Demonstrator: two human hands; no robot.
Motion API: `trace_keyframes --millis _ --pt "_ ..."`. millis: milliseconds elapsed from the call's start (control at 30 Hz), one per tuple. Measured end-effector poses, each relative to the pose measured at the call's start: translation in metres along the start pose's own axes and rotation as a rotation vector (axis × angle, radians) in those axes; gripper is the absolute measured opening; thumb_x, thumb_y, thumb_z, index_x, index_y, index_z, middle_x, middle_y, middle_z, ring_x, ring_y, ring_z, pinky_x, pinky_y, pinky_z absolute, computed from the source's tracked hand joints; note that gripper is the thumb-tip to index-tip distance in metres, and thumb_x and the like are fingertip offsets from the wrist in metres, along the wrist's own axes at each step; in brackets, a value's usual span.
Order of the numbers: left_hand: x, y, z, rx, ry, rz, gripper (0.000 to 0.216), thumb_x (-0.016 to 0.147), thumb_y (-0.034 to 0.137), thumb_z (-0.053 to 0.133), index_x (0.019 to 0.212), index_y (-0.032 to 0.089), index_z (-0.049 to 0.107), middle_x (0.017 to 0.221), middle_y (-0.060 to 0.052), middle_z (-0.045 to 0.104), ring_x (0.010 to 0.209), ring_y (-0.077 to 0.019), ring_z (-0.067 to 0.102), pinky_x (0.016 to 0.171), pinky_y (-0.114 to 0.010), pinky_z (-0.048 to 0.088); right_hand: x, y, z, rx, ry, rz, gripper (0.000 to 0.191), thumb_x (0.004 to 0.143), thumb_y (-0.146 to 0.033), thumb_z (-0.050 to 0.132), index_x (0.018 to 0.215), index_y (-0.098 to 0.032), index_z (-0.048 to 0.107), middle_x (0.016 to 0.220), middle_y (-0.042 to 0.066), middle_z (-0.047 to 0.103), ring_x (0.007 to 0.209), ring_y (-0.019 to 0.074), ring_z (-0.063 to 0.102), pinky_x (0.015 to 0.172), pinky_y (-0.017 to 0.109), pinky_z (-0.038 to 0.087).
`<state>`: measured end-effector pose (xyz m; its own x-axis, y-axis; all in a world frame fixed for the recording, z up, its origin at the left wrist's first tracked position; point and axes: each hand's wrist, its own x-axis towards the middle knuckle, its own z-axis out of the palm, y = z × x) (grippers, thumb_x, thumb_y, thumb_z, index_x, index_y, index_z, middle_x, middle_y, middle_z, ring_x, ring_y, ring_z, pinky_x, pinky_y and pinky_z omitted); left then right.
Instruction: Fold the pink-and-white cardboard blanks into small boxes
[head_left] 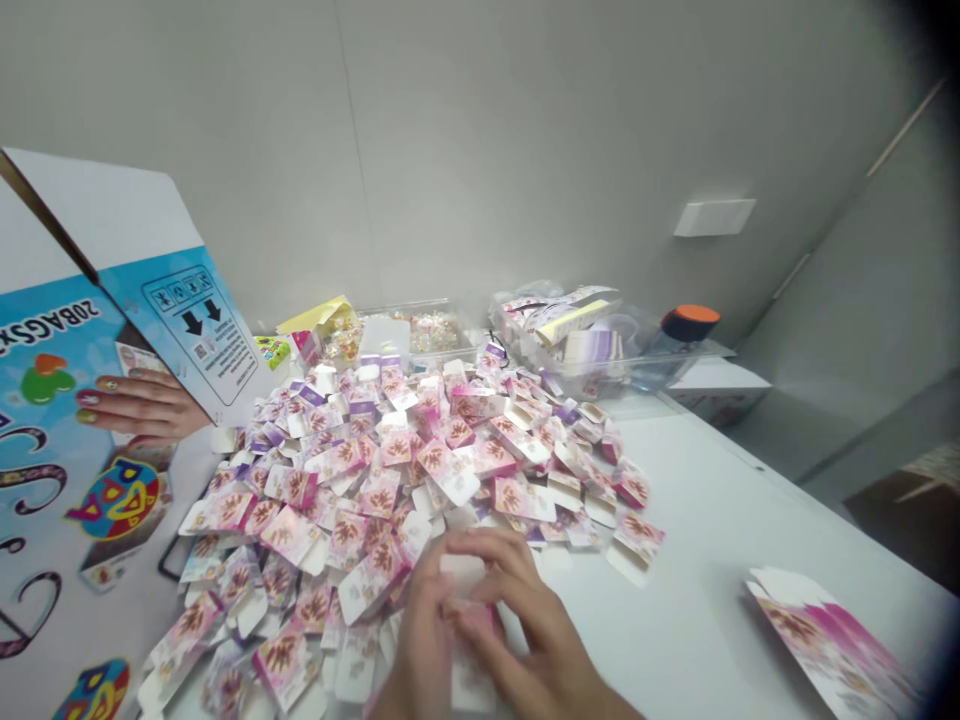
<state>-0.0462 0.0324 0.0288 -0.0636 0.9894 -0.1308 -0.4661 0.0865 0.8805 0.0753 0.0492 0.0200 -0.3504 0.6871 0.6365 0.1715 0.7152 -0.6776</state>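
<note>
Near the bottom middle of the head view, both my hands are closed around a small white and pink cardboard box [469, 670]. My left hand [421, 632] grips its left side, while the fingers of my right hand [536, 635] bend over its top and right side. My fingers hide much of the box, so I cannot tell whether its flap is folded in. Directly beyond my hands spreads a big heap of small pink and purple printed boxes [379, 492], several with end flaps sticking out.
A large blue printed carton [45, 400] stands at the left. Flat box blanks [836, 640] lie at the right on the white table [675, 640]. Behind the heap are a bead tray [435, 335], a clear plastic tub [592, 350] and an orange-topped container [688, 322], near the wall.
</note>
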Motion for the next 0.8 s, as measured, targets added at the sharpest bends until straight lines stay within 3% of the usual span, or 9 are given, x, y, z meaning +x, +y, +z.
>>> trace_keyframes --millis 133,233,333,400,500,567,667,733,800 --pt "-0.005 0.007 0.004 0.033 -0.151 0.017 0.063 0.079 0.073 0.038 0.097 0.018 0.063 0.087 -0.008 0.065 0.077 -0.0233 0.060 0.068 -0.034 0.046 -0.003 0.002 0.001 -0.055 0.090 -0.084 0.035 0.083 -0.010 0.057 0.116 -0.023 0.052 0.106 0.010 0.064 0.113 0.0272 0.052 0.092 0.046 0.045" --pt "-0.007 0.002 0.001 0.010 -0.244 -0.052 0.081 0.078 0.081 0.015 0.121 0.021 0.047 0.093 -0.007 0.064 0.075 -0.0219 0.060 0.065 -0.033 0.044 0.000 0.000 -0.003 -0.015 0.057 -0.098 0.014 0.085 -0.015 0.058 0.097 -0.023 0.060 0.091 0.007 0.065 0.098 0.0256 0.058 0.084 0.044 0.048" --pt "-0.006 -0.004 -0.001 0.047 -0.189 -0.034 0.078 0.081 0.077 0.012 0.130 0.021 0.037 0.105 -0.009 0.062 0.082 -0.0212 0.060 0.069 -0.032 0.045 0.002 -0.004 -0.004 0.193 0.044 0.118 0.005 0.089 -0.022 0.055 0.086 -0.022 0.059 0.089 0.005 0.062 0.086 0.0203 0.060 0.076 0.037 0.052" --pt "-0.005 -0.007 0.000 0.075 -0.171 -0.030 0.080 0.080 0.078 0.013 0.134 0.022 0.034 0.110 -0.011 0.059 0.078 -0.0206 0.060 0.060 -0.030 0.045 0.001 -0.004 -0.002 0.338 0.042 0.319 0.007 0.091 -0.028 0.055 0.090 -0.022 0.059 0.090 0.004 0.060 0.073 0.0164 0.061 0.061 0.030 0.054" --pt "-0.006 -0.009 0.001 0.101 -0.212 -0.068 0.084 0.077 0.081 0.017 0.139 0.025 0.028 0.111 -0.012 0.057 0.063 -0.0170 0.058 0.047 -0.027 0.041 -0.002 -0.001 0.001 0.532 0.017 0.526 0.015 0.089 -0.036 0.058 0.091 -0.021 0.058 0.092 0.004 0.056 0.054 0.0103 0.055 0.035 0.021 0.044" --pt "-0.005 -0.009 0.001 0.117 -0.228 -0.069 0.086 0.076 0.082 0.018 0.139 0.024 0.029 0.111 -0.012 0.057 0.055 -0.0143 0.055 0.044 -0.027 0.042 -0.001 0.002 0.001 0.658 -0.025 0.592 0.021 0.086 -0.039 0.062 0.082 -0.020 0.057 0.094 0.004 0.055 0.051 0.0088 0.054 0.031 0.020 0.043" --pt "-0.002 -0.006 0.001 0.132 -0.217 -0.072 0.087 0.075 0.083 0.013 0.135 0.023 0.033 0.105 -0.011 0.057 0.052 -0.0129 0.053 0.041 -0.025 0.040 0.003 0.003 -0.003 0.680 -0.078 0.526 0.024 0.084 -0.038 0.064 0.071 -0.019 0.055 0.098 0.006 0.056 0.065 0.0136 0.061 0.043 0.025 0.052" --pt "0.000 -0.004 0.000 0.128 -0.187 -0.044 0.086 0.076 0.082 0.013 0.132 0.021 0.036 0.092 -0.007 0.059 0.053 -0.0122 0.052 0.045 -0.024 0.040 0.006 0.001 -0.007 0.522 -0.096 0.372 0.017 0.086 -0.030 0.062 0.073 -0.019 0.057 0.101 0.007 0.059 0.089 0.0192 0.061 0.070 0.034 0.056" --pt "0.001 -0.003 -0.001 0.127 -0.169 -0.016 0.086 0.076 0.082 0.016 0.130 0.019 0.039 0.074 -0.001 0.056 0.051 -0.0107 0.047 0.049 -0.023 0.037 0.008 -0.002 -0.010 0.330 -0.119 0.240 0.007 0.086 -0.021 0.059 0.080 -0.021 0.057 0.104 0.006 0.060 0.101 0.0209 0.056 0.088 0.040 0.049"
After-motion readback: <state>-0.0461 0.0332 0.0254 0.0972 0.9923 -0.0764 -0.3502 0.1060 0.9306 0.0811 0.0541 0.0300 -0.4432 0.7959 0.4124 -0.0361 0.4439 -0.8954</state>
